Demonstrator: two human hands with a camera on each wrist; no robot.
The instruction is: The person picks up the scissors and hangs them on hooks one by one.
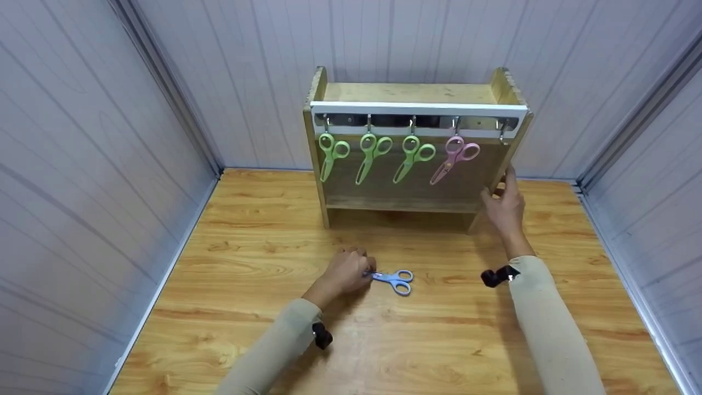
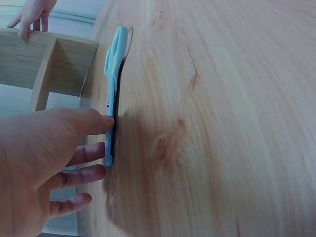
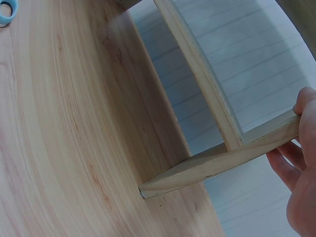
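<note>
A pair of blue scissors lies on the wooden table, handle loops pointing right. Its blade end is pinched between the thumb and index finger of my left hand; in the left wrist view the thumb crosses the blade and the other fingers spread beside it. Behind stands a wooden rack. My right hand grips the rack's right side panel, thumb on the front edge and fingers behind. From the rack's hooks hang three green scissors and one pink pair.
A white hook rail runs across the rack's upper front. At its right end is a bare metal hook. Pale panelled walls enclose the wood-grain table at the back and both sides.
</note>
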